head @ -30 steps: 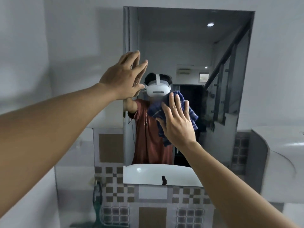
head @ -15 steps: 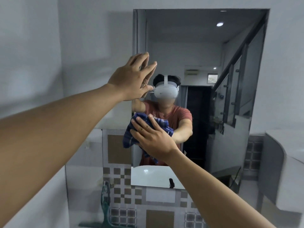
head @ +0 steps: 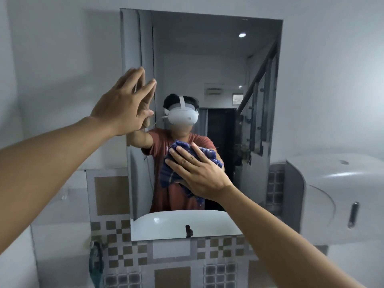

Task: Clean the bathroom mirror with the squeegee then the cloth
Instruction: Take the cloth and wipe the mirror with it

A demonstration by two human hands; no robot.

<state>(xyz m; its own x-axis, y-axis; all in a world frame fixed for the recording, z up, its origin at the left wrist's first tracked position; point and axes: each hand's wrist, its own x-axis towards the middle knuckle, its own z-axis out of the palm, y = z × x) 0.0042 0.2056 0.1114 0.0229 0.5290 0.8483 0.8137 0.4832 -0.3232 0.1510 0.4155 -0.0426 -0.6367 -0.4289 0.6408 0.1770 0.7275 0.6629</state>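
While your right hand (head: 197, 171) presses the blue cloth (head: 169, 173) against the mirror (head: 207, 59), low and central, fingers spread straight rather than curled in a grip, your left hand (head: 124, 104) braces open-fingered at its left edge. You seem to be at the cloth stage, with the wiping unfinished.

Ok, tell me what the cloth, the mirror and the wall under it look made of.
Cloth: woven fabric, probably cotton, matte; blue stripes, soft folds.
Mirror: glass, glossy; sharp reflection.
Wall: likely glazed ceramic tile; chequered squares with grout lines.
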